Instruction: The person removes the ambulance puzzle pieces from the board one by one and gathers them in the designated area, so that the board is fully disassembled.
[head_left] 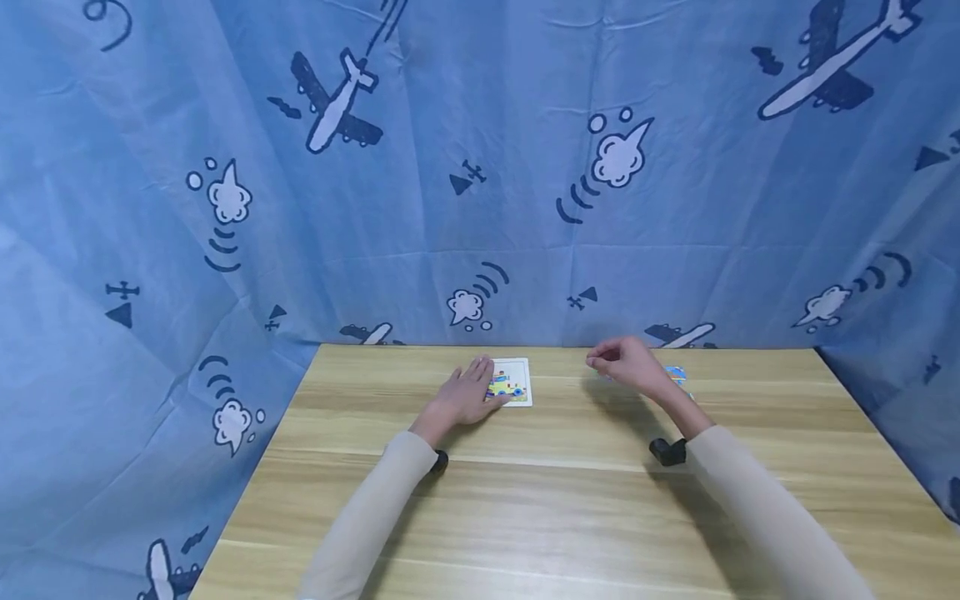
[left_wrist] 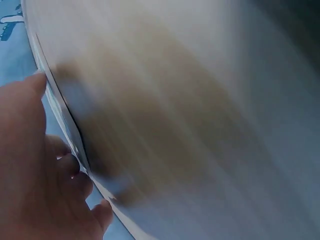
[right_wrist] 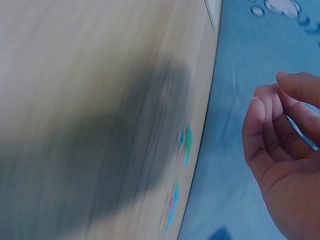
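Note:
My left hand (head_left: 467,395) lies with straight fingers over a small square picture board (head_left: 520,364), covering its left part. The board has a white border and a colourful vehicle picture. In the left wrist view, the fingers of the left hand (left_wrist: 45,165) rest along the board's thin edge (left_wrist: 75,132). My right hand (head_left: 628,363) hovers above the table to the right of the board, fingers loosely bent. Nothing shows between thumb and fingers of the right hand (right_wrist: 287,145) in the right wrist view. Small colourful flat pieces (head_left: 676,374) lie beside and below it.
The wooden table (head_left: 517,517) ends at a blue curtain (head_left: 510,167) printed with planes and clouds, which hangs behind and at both sides. Two bright pieces, one green and blue (right_wrist: 187,142), the other blue and pink (right_wrist: 170,207), lie near the table's far edge.

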